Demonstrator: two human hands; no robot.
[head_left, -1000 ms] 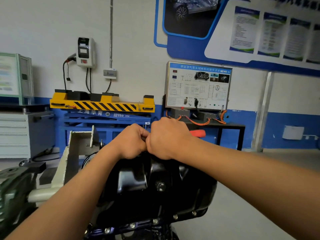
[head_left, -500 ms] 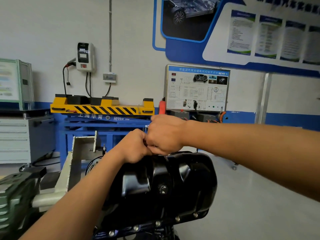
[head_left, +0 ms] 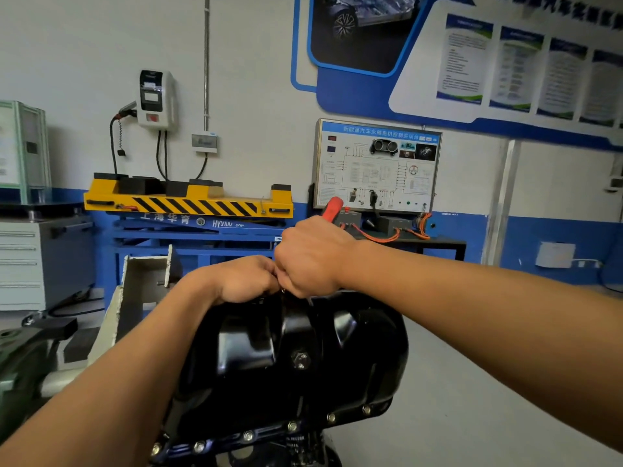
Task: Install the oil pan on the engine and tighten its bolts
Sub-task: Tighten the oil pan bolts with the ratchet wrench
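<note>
The black oil pan [head_left: 337,348] sits on the engine, low in the middle of the head view. Several silver bolts [head_left: 248,435] line its near flange. Both my hands meet at the pan's far top edge. My right hand [head_left: 312,257] grips a wrench whose red handle [head_left: 332,206] sticks up behind my knuckles. My left hand [head_left: 242,279] is curled right beside it, fingers closed around the tool's lower end at the far rim. The wrench head and the bolt under it are hidden by my hands.
A cream metal stand bracket [head_left: 145,281] rises left of the pan, with a dark green casting [head_left: 17,365] at the lower left. Behind stand a yellow and blue lift table [head_left: 188,200], a grey drawer cabinet [head_left: 33,261] and a wiring training board [head_left: 377,163]. Grey floor lies to the right.
My right hand rose and turned, swinging the red handle from pointing right to pointing up. My left hand stayed curled at the far rim.
</note>
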